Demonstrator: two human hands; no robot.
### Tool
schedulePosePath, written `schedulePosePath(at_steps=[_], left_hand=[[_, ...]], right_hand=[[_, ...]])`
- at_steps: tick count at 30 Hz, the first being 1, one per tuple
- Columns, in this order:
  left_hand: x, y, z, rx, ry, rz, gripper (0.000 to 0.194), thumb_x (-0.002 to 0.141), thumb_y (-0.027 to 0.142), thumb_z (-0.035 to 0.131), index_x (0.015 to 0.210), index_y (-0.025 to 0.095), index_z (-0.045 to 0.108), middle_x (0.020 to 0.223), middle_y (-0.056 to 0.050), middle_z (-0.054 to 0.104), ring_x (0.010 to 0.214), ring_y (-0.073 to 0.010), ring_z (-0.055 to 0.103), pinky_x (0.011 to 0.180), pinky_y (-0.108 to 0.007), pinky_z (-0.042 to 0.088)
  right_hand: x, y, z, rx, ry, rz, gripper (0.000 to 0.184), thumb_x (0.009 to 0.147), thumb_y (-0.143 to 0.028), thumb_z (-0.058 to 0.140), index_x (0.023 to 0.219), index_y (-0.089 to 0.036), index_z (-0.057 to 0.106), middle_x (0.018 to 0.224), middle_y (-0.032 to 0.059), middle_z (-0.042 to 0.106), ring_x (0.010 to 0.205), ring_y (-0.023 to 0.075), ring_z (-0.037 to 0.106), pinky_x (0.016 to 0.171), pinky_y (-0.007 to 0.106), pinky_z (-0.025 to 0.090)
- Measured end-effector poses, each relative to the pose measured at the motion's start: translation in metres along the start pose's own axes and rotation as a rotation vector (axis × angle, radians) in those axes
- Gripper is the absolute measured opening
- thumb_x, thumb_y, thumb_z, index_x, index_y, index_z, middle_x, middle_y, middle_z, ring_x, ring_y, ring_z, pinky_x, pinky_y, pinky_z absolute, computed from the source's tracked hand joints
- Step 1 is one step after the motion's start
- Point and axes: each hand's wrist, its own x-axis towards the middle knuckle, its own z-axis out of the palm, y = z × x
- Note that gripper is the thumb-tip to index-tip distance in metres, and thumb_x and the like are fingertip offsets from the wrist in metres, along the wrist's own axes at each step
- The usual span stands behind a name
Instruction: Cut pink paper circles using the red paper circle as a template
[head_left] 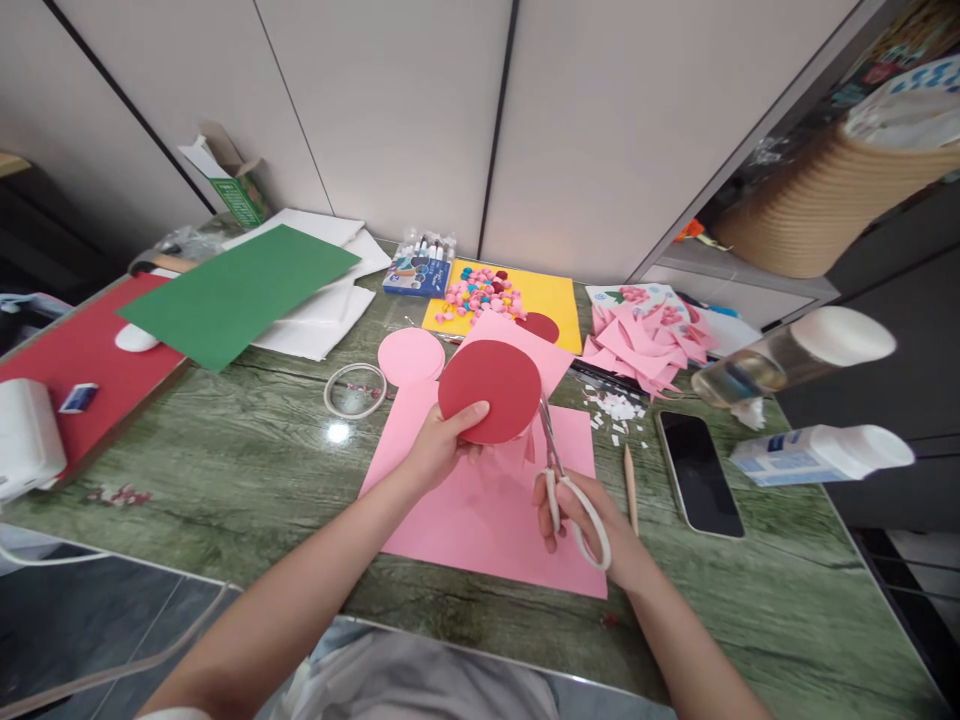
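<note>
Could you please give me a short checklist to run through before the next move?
1. Left hand has a grip on the red disc: ok, thumb on its face.
2. Right hand holds the scissors by the handles: ok.
3. Left thumb away from the blades: ok, it lies left of them.
4. Blades fully open: cannot tell, the tips are too unclear at the disc's right edge.
5. Phone out from under the hands: ok, it lies to their right.
6. Table free of loose scraps: not ok, white bits lie beyond the right hand.
</note>
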Motion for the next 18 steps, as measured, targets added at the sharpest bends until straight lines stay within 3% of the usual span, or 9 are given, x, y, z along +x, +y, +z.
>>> schedulePosePath(at_steps=[8, 14, 18], left_hand=[[-0.0021, -0.0038, -0.0003, 0.055, -0.086, -0.031, 0.027, 0.071, 0.038, 0.065, 0.069, 0.012, 0.056, 0.046, 0.0, 0.058, 0.032, -0.0078, 0.046, 0.033, -0.019, 0.032], [-0.0055, -0.0049, -0.0048, 0.168, -0.191, 0.032, 0.026, 0.073, 0.036, 0.064, 0.071, 0.011, 0.056, 0.051, 0.001, 0.056, 0.035, -0.0068, 0.047, 0.034, -0.019, 0.034], [-0.0064, -0.0013, -0.0062, 0.201, -0.194, 0.058, 0.025, 0.073, 0.034, 0.064, 0.072, 0.01, 0.057, 0.051, 0.001, 0.056, 0.036, -0.0064, 0.047, 0.034, -0.018, 0.036]], right_hand=[[-0.0001, 0.0005, -0.0009, 0.015, 0.018, -0.049, 0.036, 0.089, -0.05, 0.037, 0.084, -0.016, 0.051, 0.061, -0.0004, 0.055, 0.05, 0.0126, 0.052, 0.054, 0.027, 0.034], [-0.0006, 0.0024, -0.0043, 0.012, 0.046, -0.076, 0.035, 0.09, -0.05, 0.037, 0.084, -0.017, 0.049, 0.061, -0.0003, 0.055, 0.05, 0.0132, 0.051, 0.053, 0.028, 0.033], [-0.001, 0.0019, -0.004, -0.039, 0.06, -0.094, 0.034, 0.091, -0.048, 0.036, 0.08, -0.018, 0.048, 0.059, -0.0011, 0.052, 0.049, 0.0125, 0.049, 0.052, 0.027, 0.033]])
